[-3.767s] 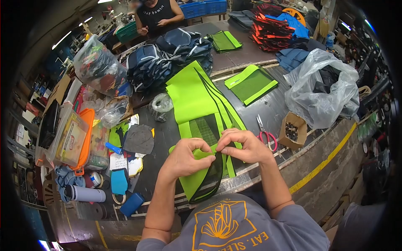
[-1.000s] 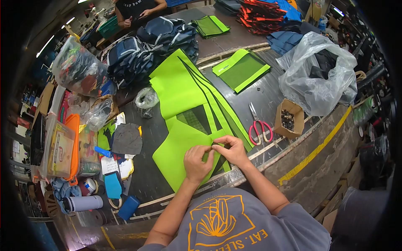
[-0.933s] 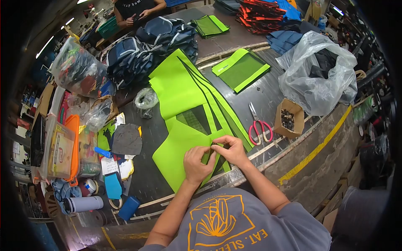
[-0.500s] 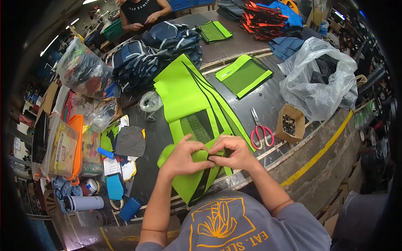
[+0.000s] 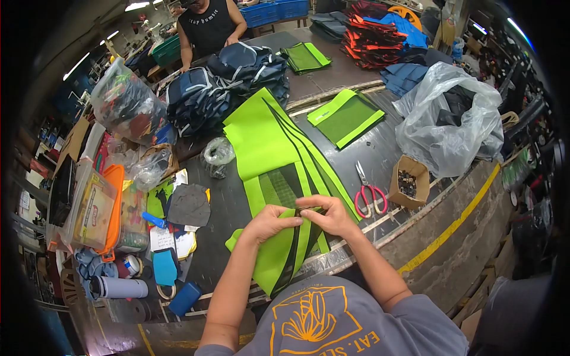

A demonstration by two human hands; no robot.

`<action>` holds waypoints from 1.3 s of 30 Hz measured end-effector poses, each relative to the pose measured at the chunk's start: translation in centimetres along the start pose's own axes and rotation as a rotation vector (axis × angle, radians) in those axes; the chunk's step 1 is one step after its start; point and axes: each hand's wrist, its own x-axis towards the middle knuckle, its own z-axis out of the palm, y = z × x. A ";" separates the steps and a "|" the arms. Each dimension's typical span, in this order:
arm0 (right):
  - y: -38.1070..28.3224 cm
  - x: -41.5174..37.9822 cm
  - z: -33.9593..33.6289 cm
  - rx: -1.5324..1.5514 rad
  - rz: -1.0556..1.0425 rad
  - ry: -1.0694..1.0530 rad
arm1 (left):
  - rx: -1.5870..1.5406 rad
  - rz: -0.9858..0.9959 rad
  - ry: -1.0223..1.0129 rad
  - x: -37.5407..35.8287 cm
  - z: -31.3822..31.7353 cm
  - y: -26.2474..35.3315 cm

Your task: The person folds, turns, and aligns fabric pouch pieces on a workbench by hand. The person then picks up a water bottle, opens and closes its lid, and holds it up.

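Lime green fabric with dark mesh and black edging lies in long layers down the middle of the table. At its near end, my left hand pinches the black-edged green fabric from the left. My right hand closes on the same edge from the right, its fingertips nearly touching those of my left hand. Something small and dark between the fingertips is too small to name. Below the hands a green flap with a dark strip hangs toward my body. Scissors with red handles lie to the right.
A cardboard box of small dark parts stands right of the scissors, near a clear plastic bag. Folded green mesh pieces lie farther back. Navy bags are piled at the back left, with a co-worker behind them.
Both hands have closed more tightly on the fabric edge, and my left hand's fingers have drawn together. The co-worker's hands have moved apart, down to the navy pile. The view has shifted slightly.
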 end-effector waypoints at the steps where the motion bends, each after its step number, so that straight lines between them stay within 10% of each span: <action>1: 0.2 -0.1 0.0 0.014 0.025 0.019 | -0.036 -0.014 -0.002 0.2 0.1 -0.1; 39: 5.1 -1.3 0.9 -0.025 0.057 0.062 | 0.034 -0.126 0.074 2.0 0.4 -1.1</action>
